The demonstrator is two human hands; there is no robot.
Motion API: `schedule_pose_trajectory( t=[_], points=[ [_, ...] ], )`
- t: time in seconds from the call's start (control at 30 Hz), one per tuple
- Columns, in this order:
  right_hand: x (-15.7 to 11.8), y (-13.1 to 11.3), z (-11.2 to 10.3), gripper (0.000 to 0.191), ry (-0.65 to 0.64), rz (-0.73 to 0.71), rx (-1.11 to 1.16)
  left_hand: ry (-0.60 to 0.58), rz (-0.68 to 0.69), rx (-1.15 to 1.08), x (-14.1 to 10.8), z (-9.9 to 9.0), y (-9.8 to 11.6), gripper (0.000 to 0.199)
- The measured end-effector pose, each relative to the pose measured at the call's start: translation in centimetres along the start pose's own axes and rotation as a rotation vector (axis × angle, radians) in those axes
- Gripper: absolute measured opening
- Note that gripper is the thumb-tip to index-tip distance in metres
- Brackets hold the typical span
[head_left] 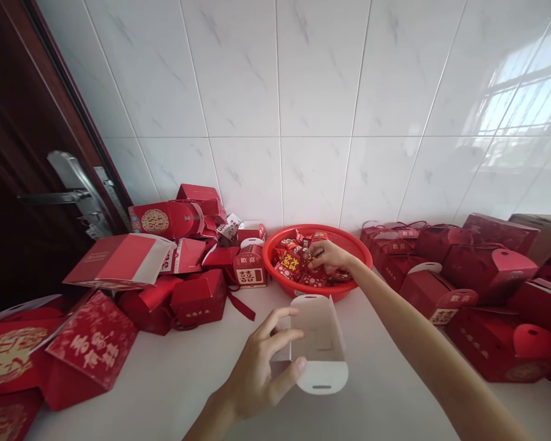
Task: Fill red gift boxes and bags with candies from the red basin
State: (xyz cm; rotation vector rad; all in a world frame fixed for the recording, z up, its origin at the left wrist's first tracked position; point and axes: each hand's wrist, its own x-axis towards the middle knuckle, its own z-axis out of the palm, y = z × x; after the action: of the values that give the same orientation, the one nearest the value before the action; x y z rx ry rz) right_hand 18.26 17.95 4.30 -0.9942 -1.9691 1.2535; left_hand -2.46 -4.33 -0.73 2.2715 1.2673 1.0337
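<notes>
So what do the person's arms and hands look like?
The left forearm and right forearm look slim and bare, with no sleeves showing. The left hand and right hand have no gloves; I see no rings, watch or bracelets.

Bright orange-red on the basket [357, 244], white inside the open box [319, 338], yellow characters on red packets [290, 266], grey veins across white tiles [316, 73].

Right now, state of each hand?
Left hand: open, at the white-lined cardboard box.
Right hand: in red plastic basket, among shiny red packets; grip unclear.
</notes>
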Motion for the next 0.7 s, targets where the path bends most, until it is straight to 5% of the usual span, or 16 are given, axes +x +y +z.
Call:
schedule_pose_trajectory(
  t=[0.43, 0.7],
  points=[
    [-1.1, -1.5, 1.6, 0.037, 0.184, -0.082, 0.457, 0.03, 0.052, -0.015, 0.0, 0.1, 0.0, 0.027],
    [-1.7, -1.0, 1.1, 0.032, 0.249, 0.0, 0.346, 0.029, 0.047, -0.042, 0.0, 0.1, 0.2, 0.027]
  ],
)
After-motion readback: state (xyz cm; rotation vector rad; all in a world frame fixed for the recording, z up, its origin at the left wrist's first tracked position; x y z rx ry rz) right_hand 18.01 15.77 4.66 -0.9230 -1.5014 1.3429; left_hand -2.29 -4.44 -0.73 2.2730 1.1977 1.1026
